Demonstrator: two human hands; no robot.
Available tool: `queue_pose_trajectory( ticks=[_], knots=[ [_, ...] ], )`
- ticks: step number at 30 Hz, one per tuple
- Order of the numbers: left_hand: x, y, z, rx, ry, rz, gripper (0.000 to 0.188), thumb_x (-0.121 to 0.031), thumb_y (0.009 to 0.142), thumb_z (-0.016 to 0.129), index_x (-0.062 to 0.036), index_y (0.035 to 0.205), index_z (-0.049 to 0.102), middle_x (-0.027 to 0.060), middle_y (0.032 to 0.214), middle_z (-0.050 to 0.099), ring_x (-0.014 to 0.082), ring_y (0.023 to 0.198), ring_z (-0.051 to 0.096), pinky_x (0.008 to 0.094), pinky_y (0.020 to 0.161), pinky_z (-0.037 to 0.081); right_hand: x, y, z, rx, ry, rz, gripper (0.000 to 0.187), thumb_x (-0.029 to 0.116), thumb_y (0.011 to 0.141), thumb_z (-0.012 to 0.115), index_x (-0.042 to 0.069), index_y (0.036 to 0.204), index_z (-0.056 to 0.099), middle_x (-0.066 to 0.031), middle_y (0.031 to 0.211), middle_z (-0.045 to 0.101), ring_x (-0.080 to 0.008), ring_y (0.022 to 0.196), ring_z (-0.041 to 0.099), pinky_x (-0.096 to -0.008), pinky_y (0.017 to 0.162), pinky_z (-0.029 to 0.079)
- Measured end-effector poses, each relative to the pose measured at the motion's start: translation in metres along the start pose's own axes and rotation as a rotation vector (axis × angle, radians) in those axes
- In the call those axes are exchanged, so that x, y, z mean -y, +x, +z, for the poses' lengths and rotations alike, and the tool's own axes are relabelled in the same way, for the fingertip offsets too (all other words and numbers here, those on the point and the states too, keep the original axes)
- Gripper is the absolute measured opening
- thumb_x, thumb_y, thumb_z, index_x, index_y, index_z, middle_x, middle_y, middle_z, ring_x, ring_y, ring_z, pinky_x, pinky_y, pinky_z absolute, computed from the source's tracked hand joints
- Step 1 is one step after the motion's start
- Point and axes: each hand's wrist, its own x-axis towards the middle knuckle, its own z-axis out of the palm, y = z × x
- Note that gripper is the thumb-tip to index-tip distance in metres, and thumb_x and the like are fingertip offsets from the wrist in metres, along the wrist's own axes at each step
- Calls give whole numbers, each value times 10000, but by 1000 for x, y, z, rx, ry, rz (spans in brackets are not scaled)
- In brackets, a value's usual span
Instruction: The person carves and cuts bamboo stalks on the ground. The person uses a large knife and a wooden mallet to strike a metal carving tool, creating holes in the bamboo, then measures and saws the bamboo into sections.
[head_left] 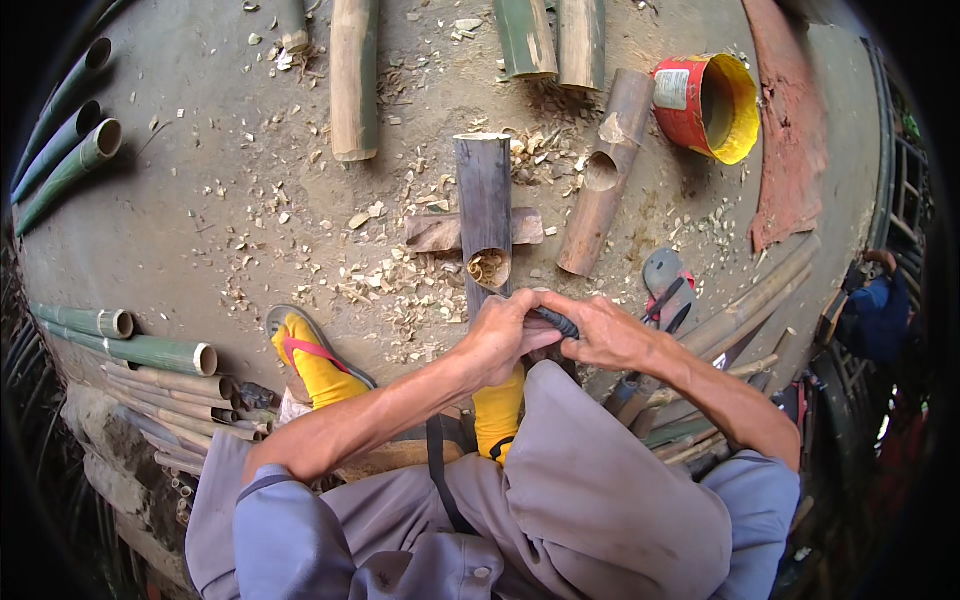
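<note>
A dark bamboo tube lies lengthwise in front of me, with a cut opening that has curled shavings inside. Under it, crosswise, is a short wooden block. My left hand and my right hand meet just past the tube's near end. Between them shows a dark ribbed handle; the fingers of both hands are closed about it. Whatever the handle belongs to is hidden by my hands.
Pale wood chips litter the ground. To the right lie a notched brown bamboo tube, a red and yellow tin and a flip-flop. Green bamboo poles lie at left. My yellow-socked foot stands near the tube.
</note>
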Motion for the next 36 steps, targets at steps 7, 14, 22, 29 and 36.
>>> queue_pose_trajectory(
  ticks=[7, 14, 22, 29, 36],
  knots=[
    [-18, -10, -31, -89, 620, -81, 333, -160, 949, 417, 91, 908, 631, 163, 810, 642, 213, 700, 654, 304, 638, 589, 24, 9, 76, -214, 296, 87, 628, 74, 791, 522, 10, 1356, 253, -331, 718, 599, -511, 723, 612, -549, 683, 501],
    [-27, -8, -38, -131, 724, -6, 340, -227, 957, 435, 52, 887, 615, 136, 770, 631, 196, 646, 629, 312, 569, 573, 52, 13, 83, -299, 323, 103, 552, 81, 813, 527, -49, 1296, 291, -347, 813, 614, -510, 811, 615, -531, 705, 497],
    [-14, -53, -46, -7, 913, 422, 341, -266, 889, 626, -14, 1117, 599, 92, 1041, 614, 135, 933, 578, 289, 805, 487, -9, -39, 114, -962, 395, -11, 488, 135, 781, 606, -30, 1215, 456, -277, 969, 576, -427, 872, 590, -470, 764, 465],
    [-101, -13, -88, -896, 1075, 1198, 509, -219, 793, 666, 38, 1201, 505, 187, 1138, 495, 295, 1061, 485, 409, 912, 407, -120, -3, 115, -1548, 315, 354, 493, 159, 823, 676, -47, 1179, 404, -271, 996, 531, -428, 944, 545, -472, 809, 442],
    [-154, 18, -103, -1153, 1165, 1233, 721, -330, 742, 763, 60, 1269, 463, 228, 1167, 552, 354, 1059, 546, 431, 934, 416, -153, 14, 138, -1652, 282, 494, 553, 172, 811, 711, -67, 1199, 398, -299, 1076, 499, -449, 995, 528, -484, 837, 441]
  ],
)
